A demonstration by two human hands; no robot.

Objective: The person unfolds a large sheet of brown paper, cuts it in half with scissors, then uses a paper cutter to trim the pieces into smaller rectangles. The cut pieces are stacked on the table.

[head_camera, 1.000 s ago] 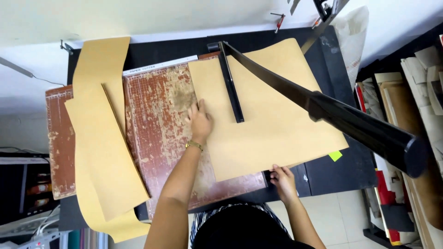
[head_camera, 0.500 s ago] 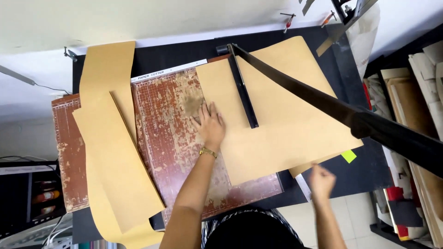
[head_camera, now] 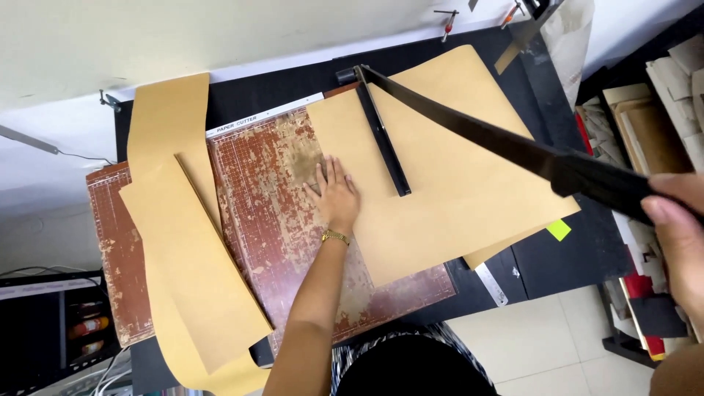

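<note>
Black table (head_camera: 293,81) | our left hand (head_camera: 336,192) flat on brown paper (head_camera: 455,176) | right hand (head_camera: 678,235) grips raised cutter blade (head_camera: 469,125) | fingers near cut line risk injury.

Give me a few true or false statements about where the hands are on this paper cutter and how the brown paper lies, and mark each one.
1. The left hand lies flat on the brown paper sheet at its left edge. True.
2. The cutter blade arm is pressed down flat on the board. False: it is raised at an angle above the sheet.
3. The right hand grips the blade arm's handle. True.
4. The cutting board is clean and white. False: it is reddish brown and badly worn.
5. Cut brown strips lie to the left of the board. True.
</note>
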